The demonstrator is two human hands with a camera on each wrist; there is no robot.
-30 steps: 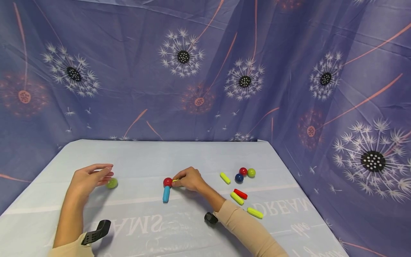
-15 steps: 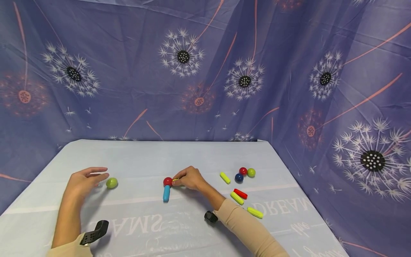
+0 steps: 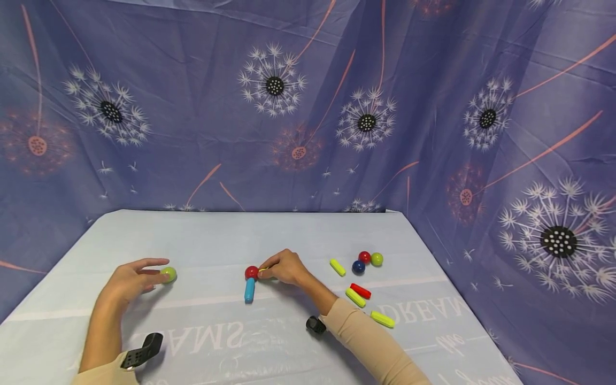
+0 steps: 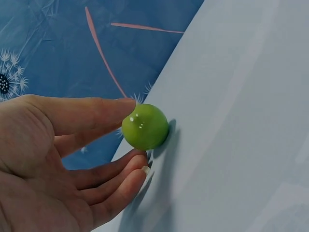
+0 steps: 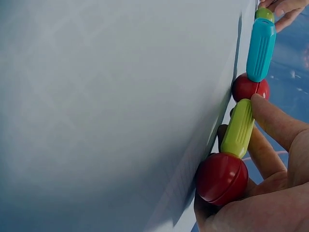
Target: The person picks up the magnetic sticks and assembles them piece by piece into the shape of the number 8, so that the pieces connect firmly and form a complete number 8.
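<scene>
My left hand (image 3: pixel 129 282) is at a green ball (image 4: pixel 145 128) on the left of the table. In the left wrist view its digits spread around the ball; one tip meets the ball's upper edge, other fingers lie below. My right hand (image 3: pixel 286 267) holds a yellow-green toy rod (image 5: pixel 238 129), mostly covered by the fingers in the head view. The right wrist view shows a red ball (image 5: pixel 222 179) at the rod's near end and a second red ball (image 5: pixel 248 88) at its far end. A blue rod (image 3: pixel 249 290) extends from that second ball toward me.
Right of my right hand lie several loose yellow-green rods (image 3: pixel 382 319), a red rod (image 3: pixel 360 290), and a cluster of red (image 3: pixel 364 257), dark blue (image 3: pixel 358 267) and green (image 3: pixel 377 259) balls. A patterned cloth (image 3: pixel 308 107) hangs behind and to the right of the table.
My left hand drew back left from the green ball, then came forward to it again, lower down. The right hand and its red-ball assembly stay nearly still.
</scene>
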